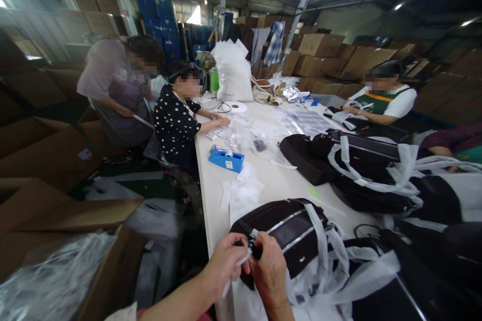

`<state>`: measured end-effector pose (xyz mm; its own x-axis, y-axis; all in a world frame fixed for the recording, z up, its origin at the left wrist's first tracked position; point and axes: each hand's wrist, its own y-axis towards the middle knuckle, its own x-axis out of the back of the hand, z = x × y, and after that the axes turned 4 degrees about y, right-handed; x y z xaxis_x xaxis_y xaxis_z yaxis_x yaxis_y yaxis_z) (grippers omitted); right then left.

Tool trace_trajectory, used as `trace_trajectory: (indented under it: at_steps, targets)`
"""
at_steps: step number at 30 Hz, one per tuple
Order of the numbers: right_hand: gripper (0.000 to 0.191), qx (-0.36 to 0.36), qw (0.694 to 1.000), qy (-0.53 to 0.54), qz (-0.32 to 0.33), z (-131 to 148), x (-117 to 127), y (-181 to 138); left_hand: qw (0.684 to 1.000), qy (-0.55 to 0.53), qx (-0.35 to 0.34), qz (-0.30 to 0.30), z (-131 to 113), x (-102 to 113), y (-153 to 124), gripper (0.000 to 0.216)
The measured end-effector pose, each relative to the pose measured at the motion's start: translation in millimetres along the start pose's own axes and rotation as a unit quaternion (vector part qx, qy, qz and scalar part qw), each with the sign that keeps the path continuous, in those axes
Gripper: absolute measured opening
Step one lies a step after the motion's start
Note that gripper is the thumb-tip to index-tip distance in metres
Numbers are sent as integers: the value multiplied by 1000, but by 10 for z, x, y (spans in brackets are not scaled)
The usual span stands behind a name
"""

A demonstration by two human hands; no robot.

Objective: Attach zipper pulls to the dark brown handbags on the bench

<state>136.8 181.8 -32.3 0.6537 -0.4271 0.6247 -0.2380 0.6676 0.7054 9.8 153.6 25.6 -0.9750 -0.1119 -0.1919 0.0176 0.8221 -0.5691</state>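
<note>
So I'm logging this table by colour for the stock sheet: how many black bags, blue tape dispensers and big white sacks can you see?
Black bags: 3 clearly countable: the black bag that the left hand and right hand work on, a flat bag, a strapped bag; more dark ones at right blur together.
Blue tape dispensers: 1
White sacks: 1
Total: 5

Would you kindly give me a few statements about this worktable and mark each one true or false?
1. Both hands, left hand and right hand, meet at the near end of a black bag. True.
2. The tape dispenser on the table is red. False: it is blue.
3. White strips are wrapped around the black bag. True.
4. The person in the polka-dot top stands at the table's right side. False: that person sits at its left side.
5. A full white plastic sack stands at the far end. True.
</note>
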Motion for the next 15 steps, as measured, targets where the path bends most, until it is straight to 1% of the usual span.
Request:
trace_trajectory:
  at_steps: [2, 6, 8, 10, 13, 15]
  targets:
    - [39, 2, 1000, 2, -5, 9, -7, 7, 1000, 18, 5, -2, -18, 15, 45, 34]
    - [35, 8, 1000, -3, -9, 17, -25, 4, 991, 98, -75, -45, 9, -3, 151, 26]
    - [36, 5, 1000, -8, -3, 18, -30, -3, 985, 127, -99, -65, 21, -33, 167, 21]
    - [37, -3, 1000, -15, 3, 19, -36, -7, 976, 162, -123, -83, 24, -58, 147, 20]
    - [38, -26, 999, -17, 11, 14, -54, -7, 942, 247, -212, -85, 18, -41, 88, 24]
    - [40, -42, 999, -6, 16, 2, -74, -9, 907, 317, -272, -59, 5, 19, 57, 24]
